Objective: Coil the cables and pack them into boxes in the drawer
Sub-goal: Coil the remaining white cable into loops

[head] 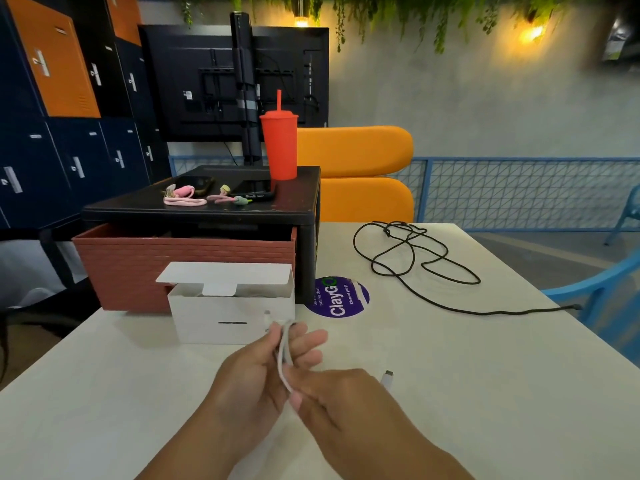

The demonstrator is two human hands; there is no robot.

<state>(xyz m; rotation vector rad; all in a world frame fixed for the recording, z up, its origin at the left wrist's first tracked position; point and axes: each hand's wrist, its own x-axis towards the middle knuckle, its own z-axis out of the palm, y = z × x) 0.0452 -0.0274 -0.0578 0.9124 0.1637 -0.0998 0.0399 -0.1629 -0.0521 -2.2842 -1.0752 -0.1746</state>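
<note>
Mid-coil on the thin white charging cable [284, 362]. My left hand [247, 386] has the loops pinched between thumb and fingers, and my right hand [346, 407] pinches the lower bend, just in front of the open white cardboard box [235, 315]. The cable's plug end [388, 378] lies loose beside my right hand, so I reckon next is winding that tail in without letting the loops spring, then boxing it. The long black cord [415, 258] sprawls uncoiled, well apart.

My white cable [282, 362] nearly matches the white box [235, 317] and pale table [104, 393]. The other cable [502, 312] is black, the drawer [138, 271] brick red with horizontal ridges, the sticker [337, 297] purple with white and green lettering, the tumbler [280, 150] bright red
</note>
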